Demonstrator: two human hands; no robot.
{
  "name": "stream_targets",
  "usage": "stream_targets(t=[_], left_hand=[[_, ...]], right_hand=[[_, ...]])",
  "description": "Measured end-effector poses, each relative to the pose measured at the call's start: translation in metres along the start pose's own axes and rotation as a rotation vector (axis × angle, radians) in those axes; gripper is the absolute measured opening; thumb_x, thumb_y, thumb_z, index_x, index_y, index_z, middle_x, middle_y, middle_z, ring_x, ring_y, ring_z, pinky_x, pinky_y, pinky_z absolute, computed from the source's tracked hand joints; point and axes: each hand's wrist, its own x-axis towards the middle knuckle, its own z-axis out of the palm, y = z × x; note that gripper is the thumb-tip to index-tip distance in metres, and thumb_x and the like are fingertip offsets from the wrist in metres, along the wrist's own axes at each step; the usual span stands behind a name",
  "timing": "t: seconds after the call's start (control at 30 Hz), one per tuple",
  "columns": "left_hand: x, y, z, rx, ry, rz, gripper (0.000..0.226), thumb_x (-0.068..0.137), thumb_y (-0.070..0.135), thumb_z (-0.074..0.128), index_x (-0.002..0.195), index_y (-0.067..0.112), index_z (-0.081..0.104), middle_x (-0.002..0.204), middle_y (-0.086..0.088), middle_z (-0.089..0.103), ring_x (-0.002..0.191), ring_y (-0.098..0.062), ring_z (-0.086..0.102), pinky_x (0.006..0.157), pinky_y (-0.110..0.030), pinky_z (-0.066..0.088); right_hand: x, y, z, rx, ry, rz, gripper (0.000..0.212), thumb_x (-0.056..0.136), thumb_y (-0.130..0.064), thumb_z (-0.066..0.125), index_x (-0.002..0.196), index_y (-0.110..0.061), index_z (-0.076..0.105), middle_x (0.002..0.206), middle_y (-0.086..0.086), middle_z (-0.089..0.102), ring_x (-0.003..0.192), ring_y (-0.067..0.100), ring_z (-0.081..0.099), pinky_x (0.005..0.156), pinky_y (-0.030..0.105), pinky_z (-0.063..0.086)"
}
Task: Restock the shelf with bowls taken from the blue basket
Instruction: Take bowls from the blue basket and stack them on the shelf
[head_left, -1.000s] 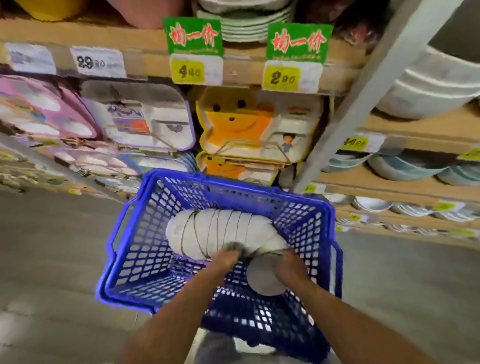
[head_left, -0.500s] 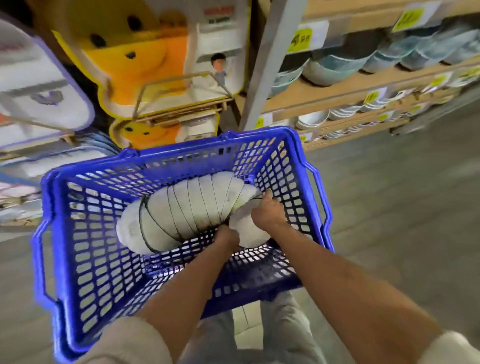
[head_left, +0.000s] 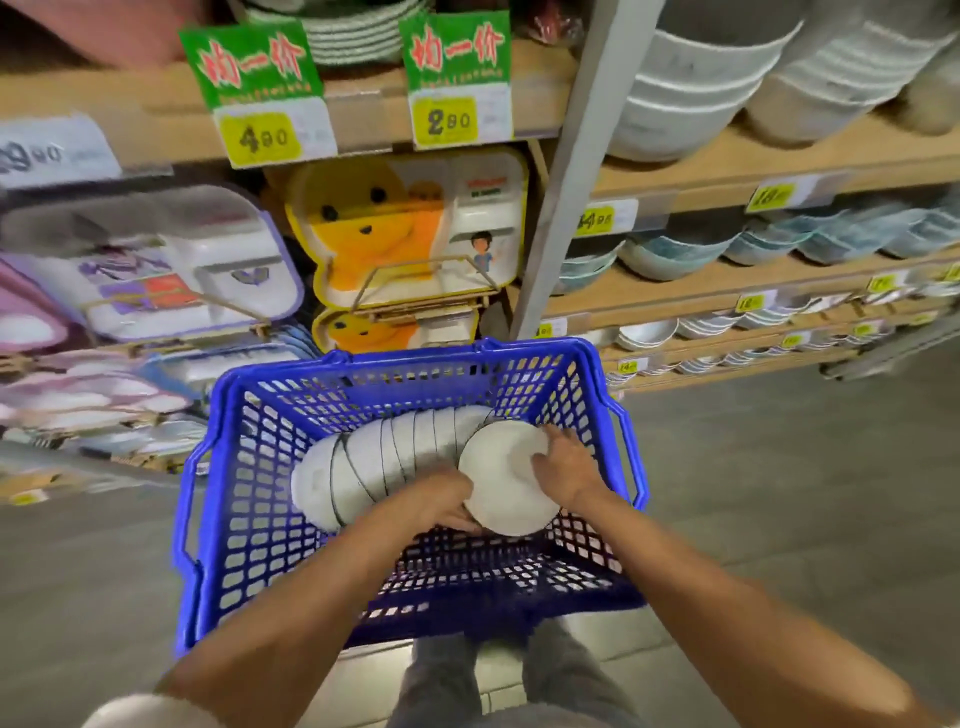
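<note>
Here, the basket sits low in the middle of the view, just before the shelf; inside it a nested row of white bowls lies on its side, running from 8 o'clock toward 1 o'clock; the end bowl, at the row's 3 o'clock end, turns its round face to the camera and touches the row; the left hand grips its edge at 8 o'clock, fingers curled beneath; the right hand clasps its rim at 3 o'clock, fingers spread over it; stock fills the shelf from 1 to 3 o'clock; bear trays stand at 12 o'clock.
</note>
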Motion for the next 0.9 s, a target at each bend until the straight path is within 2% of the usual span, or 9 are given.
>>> stream_targets(t=[0.03,0.13,0.2,0.27,0.4,0.53,0.67,0.77,0.9], left_hand=[[-0.010,0.007,-0.007,-0.001,-0.026,0.035,0.034,0.095,-0.008,0.036,0.126,-0.006,0.049,0.112,-0.028,0.063,0.103,-0.041,0.065,0.088,-0.046,0.055],[-0.047,0.032,-0.028,-0.040,-0.025,0.088,0.026,0.093,-0.007,0.040,0.117,-0.001,0.049,0.081,-0.020,0.070,0.071,-0.030,0.071,0.064,-0.038,0.061],[-0.070,0.049,-0.039,-0.069,-0.033,0.118,0.027,0.090,-0.007,0.043,0.116,-0.009,0.050,0.075,-0.024,0.072,0.068,-0.032,0.073,0.061,-0.038,0.062],[-0.097,0.066,-0.046,-0.053,-0.017,0.182,0.031,0.088,-0.004,0.043,0.116,-0.015,0.051,0.076,-0.027,0.071,0.067,-0.034,0.073,0.062,-0.037,0.062],[-0.152,0.093,-0.045,0.023,0.088,0.363,0.027,0.092,0.009,0.042,0.095,-0.012,0.059,0.070,-0.023,0.071,0.058,-0.030,0.070,0.056,-0.032,0.060],[-0.184,0.112,-0.031,-0.084,0.296,0.649,0.034,0.103,0.025,0.033,0.115,0.004,0.057,0.094,-0.015,0.072,0.077,-0.027,0.069,0.064,-0.034,0.061],[-0.201,0.129,-0.005,-0.409,0.350,0.999,0.034,0.105,0.032,0.032,0.120,0.020,0.060,0.124,-0.007,0.064,0.112,-0.026,0.060,0.091,-0.043,0.051],[-0.219,0.149,0.016,-0.662,0.304,1.041,0.035,0.101,0.030,0.037,0.114,0.016,0.065,0.109,-0.005,0.071,0.102,-0.025,0.064,0.079,-0.036,0.053],[-0.237,0.169,0.052,-0.669,0.206,1.106,0.034,0.098,0.031,0.039,0.102,0.019,0.070,0.096,0.000,0.075,0.094,-0.020,0.067,0.076,-0.033,0.050]], right_hand=[[-0.001,0.000,-0.009,0.082,0.004,-0.045,0.046,0.094,-0.009,0.044,0.140,-0.014,0.044,0.139,0.014,0.048,0.123,0.033,0.050,0.101,0.036,0.041],[-0.013,-0.010,-0.043,0.517,-0.042,-0.127,0.042,0.095,0.001,0.040,0.127,-0.018,0.057,0.125,0.007,0.060,0.108,0.017,0.061,0.080,0.020,0.047],[-0.023,-0.024,-0.065,0.752,-0.094,-0.175,0.040,0.095,-0.001,0.043,0.116,-0.028,0.062,0.118,-0.003,0.064,0.095,0.003,0.065,0.070,0.012,0.050],[-0.038,-0.043,-0.087,0.915,-0.107,-0.225,0.039,0.093,-0.009,0.045,0.114,-0.035,0.065,0.115,-0.006,0.068,0.098,0.009,0.066,0.071,0.019,0.053],[-0.067,-0.079,-0.126,1.235,-0.094,-0.329,0.042,0.087,-0.013,0.044,0.117,-0.029,0.068,0.116,0.001,0.069,0.101,0.025,0.067,0.068,0.033,0.057],[-0.098,-0.107,-0.160,1.420,-0.006,-0.398,0.042,0.087,-0.010,0.042,0.115,-0.026,0.067,0.116,0.005,0.069,0.104,0.028,0.065,0.072,0.036,0.057],[-0.129,-0.123,-0.188,1.512,0.105,-0.391,0.039,0.090,-0.007,0.040,0.115,-0.020,0.067,0.113,0.007,0.070,0.102,0.028,0.065,0.071,0.033,0.058],[-0.150,-0.121,-0.205,1.540,0.177,-0.395,0.037,0.090,-0.007,0.040,0.109,-0.020,0.069,0.105,0.006,0.073,0.093,0.024,0.068,0.066,0.032,0.059],[-0.176,-0.099,-0.235,1.514,0.275,-0.446,0.036,0.091,-0.014,0.043,0.118,-0.024,0.065,0.114,0.005,0.068,0.101,0.024,0.065,0.062,0.030,0.055]])
